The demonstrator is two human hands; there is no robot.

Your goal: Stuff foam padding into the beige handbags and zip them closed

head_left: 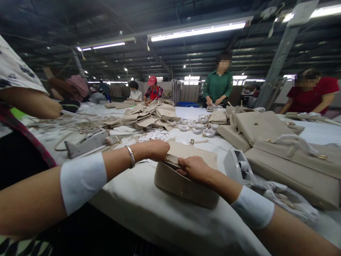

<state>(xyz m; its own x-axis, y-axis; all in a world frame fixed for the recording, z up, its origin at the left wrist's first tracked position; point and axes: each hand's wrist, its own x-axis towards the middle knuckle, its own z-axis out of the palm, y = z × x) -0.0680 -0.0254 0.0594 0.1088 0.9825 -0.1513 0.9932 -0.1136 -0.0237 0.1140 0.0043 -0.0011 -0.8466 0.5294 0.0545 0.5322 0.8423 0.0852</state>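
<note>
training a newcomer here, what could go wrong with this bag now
The metal bracelet behind the left hand might scuff the beige bag if it brushes it. The white cuff on the right arm is close to a tape dispenser and could bump it. The bag sits near the table's front edge; a hard tug might pull it off.

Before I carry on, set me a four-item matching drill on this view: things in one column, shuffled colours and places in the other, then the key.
Things
1. Front bag
2. Bracelet
3. Cap
4. Cloth

Colours and places
A. Red, on a co-worker's head
B. White, spread out under the front bag
C. Beige, with the left hand and right hand at its opening
D. Silver, around the left wrist

Right pairs
1-C
2-D
3-A
4-B
</note>
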